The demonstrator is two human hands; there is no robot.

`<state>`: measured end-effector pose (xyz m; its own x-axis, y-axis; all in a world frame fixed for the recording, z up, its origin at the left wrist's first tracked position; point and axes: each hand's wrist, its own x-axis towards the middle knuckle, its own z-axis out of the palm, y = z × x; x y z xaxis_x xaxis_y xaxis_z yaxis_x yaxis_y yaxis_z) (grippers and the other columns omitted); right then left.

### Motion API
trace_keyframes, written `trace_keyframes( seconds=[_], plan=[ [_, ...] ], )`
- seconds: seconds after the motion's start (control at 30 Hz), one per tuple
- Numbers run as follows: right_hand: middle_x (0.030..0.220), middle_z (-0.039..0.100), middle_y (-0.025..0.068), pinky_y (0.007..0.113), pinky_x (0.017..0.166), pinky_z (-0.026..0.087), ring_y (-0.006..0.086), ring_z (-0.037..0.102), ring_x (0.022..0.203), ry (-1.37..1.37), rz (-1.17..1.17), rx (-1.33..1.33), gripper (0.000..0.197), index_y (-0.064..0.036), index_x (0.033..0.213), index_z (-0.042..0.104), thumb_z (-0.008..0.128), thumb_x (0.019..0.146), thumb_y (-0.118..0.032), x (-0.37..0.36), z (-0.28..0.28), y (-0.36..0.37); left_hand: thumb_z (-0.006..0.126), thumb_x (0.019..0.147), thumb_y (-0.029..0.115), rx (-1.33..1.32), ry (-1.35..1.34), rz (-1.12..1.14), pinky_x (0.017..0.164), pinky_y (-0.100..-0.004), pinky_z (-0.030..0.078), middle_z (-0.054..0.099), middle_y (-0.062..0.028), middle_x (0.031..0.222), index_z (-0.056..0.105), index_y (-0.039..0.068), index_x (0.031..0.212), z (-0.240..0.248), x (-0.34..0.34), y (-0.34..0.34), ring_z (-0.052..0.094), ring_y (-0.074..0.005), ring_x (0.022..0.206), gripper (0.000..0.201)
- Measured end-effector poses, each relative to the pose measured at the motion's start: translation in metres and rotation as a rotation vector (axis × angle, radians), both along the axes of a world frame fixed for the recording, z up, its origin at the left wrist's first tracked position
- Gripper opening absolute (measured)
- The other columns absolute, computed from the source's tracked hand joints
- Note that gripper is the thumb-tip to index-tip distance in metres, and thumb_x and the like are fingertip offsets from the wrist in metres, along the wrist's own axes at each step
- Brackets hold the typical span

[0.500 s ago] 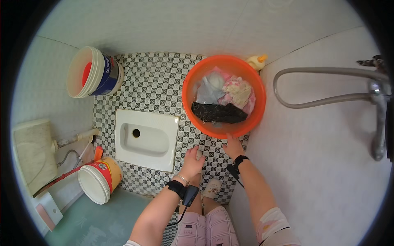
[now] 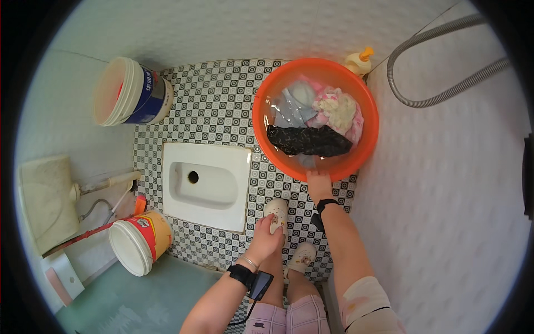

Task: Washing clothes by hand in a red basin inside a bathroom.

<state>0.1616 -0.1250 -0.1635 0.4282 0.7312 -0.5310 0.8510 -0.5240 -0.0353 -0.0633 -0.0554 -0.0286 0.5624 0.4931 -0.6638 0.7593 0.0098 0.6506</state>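
Note:
An orange plastic basin [image 2: 356, 161] sits on the checkered tile floor and holds wet laundry: a black garment [image 2: 308, 141], a pale blue piece [image 2: 289, 106] and a pink and cream piece [image 2: 339, 108]. My right hand [image 2: 319, 182] grips the basin's near rim. My left hand [image 2: 264, 239] rests on my left shin just above a white clog [image 2: 276, 213], fingers curled. A second white clog [image 2: 303, 256] is beside it. Both wrists wear black bands.
A white squat toilet pan [image 2: 206, 181] lies left of the basin. A white and blue bucket [image 2: 130, 92] stands at the far left, a yellow and red bucket [image 2: 139, 239] near left. A yellow bottle [image 2: 359, 61] stands behind the basin. A grey hose [image 2: 439, 100] hangs on the right wall.
The view has dropped closer to the floor. My right hand stays on the basin rim, and my left hand has drawn back from the floor tiles onto my leg.

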Motion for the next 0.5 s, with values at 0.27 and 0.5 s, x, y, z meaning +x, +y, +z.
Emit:
trace_keyframes(
  seconds=[0.27,0.5],
  plan=[
    [0.093,0.061,0.0090,0.038,0.073,0.046,0.0248,0.063,0.084,-0.044,0.099,-0.094,0.021,-0.0071,0.104,0.054,0.060,0.083,-0.009,-0.054,0.007,-0.055,0.060,0.085,0.023,0.052,-0.013,0.019,0.106,-0.0447,0.034,0.043,-0.0308,0.131,0.043,-0.003,0.132,0.023,-0.043,-0.034,0.040,-0.0437,0.124,0.057],
    [0.088,0.062,0.0066,0.038,0.069,0.045,0.0231,0.065,0.080,-0.004,0.184,-0.165,0.014,-0.0092,0.100,0.054,0.056,0.086,-0.013,-0.153,0.009,-0.120,0.061,0.085,0.023,0.051,-0.050,0.001,0.106,-0.0445,0.034,0.044,-0.0305,0.130,0.041,-0.003,0.133,0.013,-0.097,-0.086,0.039,-0.0439,0.124,0.058]
  ],
)
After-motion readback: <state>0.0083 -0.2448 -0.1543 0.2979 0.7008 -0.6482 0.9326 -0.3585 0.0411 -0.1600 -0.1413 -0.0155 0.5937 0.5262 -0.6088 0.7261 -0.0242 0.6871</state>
